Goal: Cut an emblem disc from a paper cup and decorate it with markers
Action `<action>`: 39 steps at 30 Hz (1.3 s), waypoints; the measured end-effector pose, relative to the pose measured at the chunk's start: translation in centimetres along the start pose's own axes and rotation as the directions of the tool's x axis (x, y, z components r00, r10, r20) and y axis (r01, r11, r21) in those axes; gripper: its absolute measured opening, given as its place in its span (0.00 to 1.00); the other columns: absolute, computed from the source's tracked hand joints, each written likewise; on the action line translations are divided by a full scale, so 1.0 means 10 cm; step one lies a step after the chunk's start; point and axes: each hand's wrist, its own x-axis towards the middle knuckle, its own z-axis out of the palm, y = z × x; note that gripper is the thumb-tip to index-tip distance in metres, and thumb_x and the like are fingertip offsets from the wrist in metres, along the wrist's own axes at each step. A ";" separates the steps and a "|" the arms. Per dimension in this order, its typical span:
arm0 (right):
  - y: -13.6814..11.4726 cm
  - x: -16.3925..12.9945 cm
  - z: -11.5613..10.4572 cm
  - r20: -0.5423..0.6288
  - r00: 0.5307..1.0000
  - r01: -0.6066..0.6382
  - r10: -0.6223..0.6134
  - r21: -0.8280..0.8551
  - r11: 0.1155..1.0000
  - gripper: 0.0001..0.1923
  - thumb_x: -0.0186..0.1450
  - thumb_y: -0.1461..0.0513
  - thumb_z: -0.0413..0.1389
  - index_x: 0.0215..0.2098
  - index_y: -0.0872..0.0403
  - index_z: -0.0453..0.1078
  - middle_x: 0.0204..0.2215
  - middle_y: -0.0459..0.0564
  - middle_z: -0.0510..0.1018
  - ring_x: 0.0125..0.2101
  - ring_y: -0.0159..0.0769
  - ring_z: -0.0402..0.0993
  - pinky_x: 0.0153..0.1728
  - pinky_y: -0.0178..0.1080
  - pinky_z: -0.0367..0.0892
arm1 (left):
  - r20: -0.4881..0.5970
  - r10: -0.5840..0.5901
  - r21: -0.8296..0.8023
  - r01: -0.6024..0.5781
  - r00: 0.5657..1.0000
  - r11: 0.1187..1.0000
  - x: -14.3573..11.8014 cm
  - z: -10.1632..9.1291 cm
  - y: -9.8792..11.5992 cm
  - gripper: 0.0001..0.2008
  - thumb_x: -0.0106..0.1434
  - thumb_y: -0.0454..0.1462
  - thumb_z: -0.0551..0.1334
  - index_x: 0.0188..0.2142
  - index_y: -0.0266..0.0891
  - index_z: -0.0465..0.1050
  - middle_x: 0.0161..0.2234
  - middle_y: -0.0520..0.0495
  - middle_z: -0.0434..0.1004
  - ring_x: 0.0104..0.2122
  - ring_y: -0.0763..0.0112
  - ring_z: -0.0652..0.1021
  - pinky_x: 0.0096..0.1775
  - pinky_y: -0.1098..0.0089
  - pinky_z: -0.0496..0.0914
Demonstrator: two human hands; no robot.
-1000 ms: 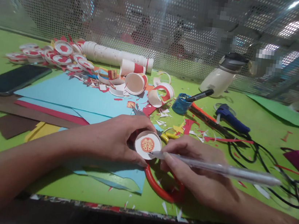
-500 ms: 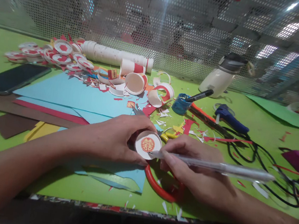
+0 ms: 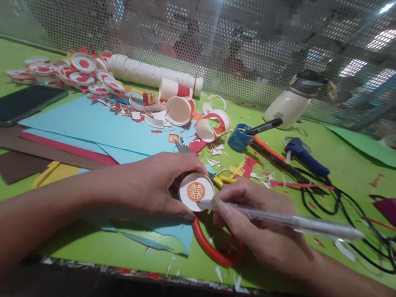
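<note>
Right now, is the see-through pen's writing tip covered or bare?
Bare: the pen shows a narrow dark point, with no cap over it, at the red design on the white disc.

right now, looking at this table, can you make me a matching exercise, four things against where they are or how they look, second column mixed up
Things
1. white round piece
2. clear pen
3. phone
4. small pot

Places and states
A. blue, with a black marker leaning in it
B. held by the left hand, showing a red-orange emblem
C. dark, lying at the picture's left edge
D. gripped by the right hand

Pairs: 1-B, 2-D, 3-C, 4-A
</note>
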 end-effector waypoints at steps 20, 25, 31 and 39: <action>-0.02 -0.01 -0.01 -0.018 0.999 0.036 -0.037 -0.048 0.998 0.04 0.61 0.63 0.57 0.29 0.53 0.72 0.20 0.44 0.77 0.18 0.28 0.71 0.18 0.29 0.66 | -0.002 0.013 0.042 -0.013 1.000 0.999 -0.01 -0.02 0.04 0.18 0.53 0.37 0.68 0.44 0.41 0.70 0.41 0.50 0.73 0.39 0.67 0.73 0.39 0.69 0.67; -0.04 0.00 -0.01 -0.010 1.000 0.015 -0.016 -0.037 0.999 0.04 0.60 0.63 0.56 0.28 0.54 0.72 0.19 0.44 0.77 0.17 0.28 0.71 0.18 0.29 0.66 | -0.007 0.036 0.058 -0.036 0.999 0.998 0.00 -0.02 0.04 0.18 0.53 0.38 0.68 0.44 0.41 0.70 0.41 0.50 0.73 0.40 0.66 0.73 0.40 0.68 0.67; -0.06 0.01 -0.03 0.013 0.999 0.031 -0.030 -0.076 0.997 0.05 0.59 0.64 0.55 0.27 0.54 0.73 0.18 0.44 0.77 0.18 0.28 0.70 0.18 0.29 0.65 | -0.007 0.045 0.066 -0.045 0.999 0.997 -0.01 -0.02 0.04 0.18 0.54 0.39 0.68 0.44 0.41 0.70 0.41 0.50 0.73 0.40 0.66 0.73 0.40 0.68 0.67; -0.07 -0.01 -0.03 -0.022 0.998 0.058 -0.060 -0.078 0.995 0.05 0.60 0.63 0.56 0.28 0.55 0.73 0.18 0.43 0.77 0.18 0.27 0.71 0.18 0.28 0.65 | -0.006 0.046 0.055 -0.046 0.999 0.997 -0.01 -0.03 0.05 0.18 0.54 0.38 0.67 0.45 0.41 0.70 0.42 0.49 0.74 0.40 0.66 0.74 0.40 0.68 0.68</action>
